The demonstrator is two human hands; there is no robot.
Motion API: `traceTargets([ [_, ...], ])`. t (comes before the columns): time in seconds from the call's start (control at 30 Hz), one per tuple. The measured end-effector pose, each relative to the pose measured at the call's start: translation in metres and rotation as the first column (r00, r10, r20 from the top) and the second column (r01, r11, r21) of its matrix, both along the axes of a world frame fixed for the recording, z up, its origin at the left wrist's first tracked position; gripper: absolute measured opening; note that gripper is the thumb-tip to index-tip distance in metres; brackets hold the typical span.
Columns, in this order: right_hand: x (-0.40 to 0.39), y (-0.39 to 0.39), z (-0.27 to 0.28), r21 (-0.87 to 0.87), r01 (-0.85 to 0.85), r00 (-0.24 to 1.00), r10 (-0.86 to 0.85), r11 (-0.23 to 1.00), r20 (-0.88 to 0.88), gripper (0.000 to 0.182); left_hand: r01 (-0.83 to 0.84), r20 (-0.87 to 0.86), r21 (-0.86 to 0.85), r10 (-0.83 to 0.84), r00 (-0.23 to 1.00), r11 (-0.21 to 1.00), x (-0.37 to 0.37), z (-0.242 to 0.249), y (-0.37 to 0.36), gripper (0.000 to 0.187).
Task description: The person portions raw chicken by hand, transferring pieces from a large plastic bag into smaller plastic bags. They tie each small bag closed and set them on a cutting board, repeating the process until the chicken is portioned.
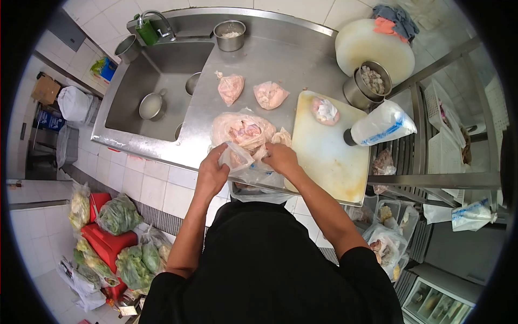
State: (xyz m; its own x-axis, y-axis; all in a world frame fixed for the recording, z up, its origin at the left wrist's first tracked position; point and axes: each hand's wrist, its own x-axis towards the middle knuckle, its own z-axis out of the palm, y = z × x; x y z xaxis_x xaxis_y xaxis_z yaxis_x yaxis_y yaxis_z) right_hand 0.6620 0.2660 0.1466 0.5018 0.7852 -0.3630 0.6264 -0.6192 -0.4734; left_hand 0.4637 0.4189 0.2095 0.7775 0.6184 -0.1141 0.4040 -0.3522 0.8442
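Observation:
My left hand [213,168] is closed on the rim of a small clear plastic bag [236,156], whose mouth gapes between my hands. Just behind it, a large open plastic bag of raw meat [245,132], pale pink and looking like chicken, sits on the steel counter. My right hand [281,159] has its fingers bent together at the right side of these bags; what exactly they pinch is partly hidden. Farther back lie two knotted bags of raw meat, one at left [231,89] and one at right [271,95]. Another small meat bag [325,111] rests on the white cutting board [334,156].
A steel sink [127,102] with metal pots is at left. A metal pot [229,35] stands at the back. Stacked pots [368,85] and a roll of plastic bags [383,125] are at right, beside a metal rack [431,181]. Bagged vegetables [137,264] lie on the floor.

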Motion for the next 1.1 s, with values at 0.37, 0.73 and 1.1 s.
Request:
traceTargets([
  [0.37,0.025,-0.006,0.017,-0.050,0.016,1.000,-0.017,0.999,-0.013,0.034,0.066,-0.042,0.050,-0.064,0.997,0.997,0.011,-0.007,-0.004,0.055],
  [0.73,0.091,-0.053,0.070,-0.195,0.043,0.999,-0.038,0.980,0.031,0.040,0.099,-0.030,0.043,-0.098,0.995,0.994,0.019,-0.005,-0.009,0.056],
  [1.1,0.099,-0.060,0.127,-0.033,0.119,0.993,-0.119,0.992,0.022,0.036,0.128,-0.027,0.075,-0.126,0.992,0.989,0.020,-0.008,-0.007,0.056],
])
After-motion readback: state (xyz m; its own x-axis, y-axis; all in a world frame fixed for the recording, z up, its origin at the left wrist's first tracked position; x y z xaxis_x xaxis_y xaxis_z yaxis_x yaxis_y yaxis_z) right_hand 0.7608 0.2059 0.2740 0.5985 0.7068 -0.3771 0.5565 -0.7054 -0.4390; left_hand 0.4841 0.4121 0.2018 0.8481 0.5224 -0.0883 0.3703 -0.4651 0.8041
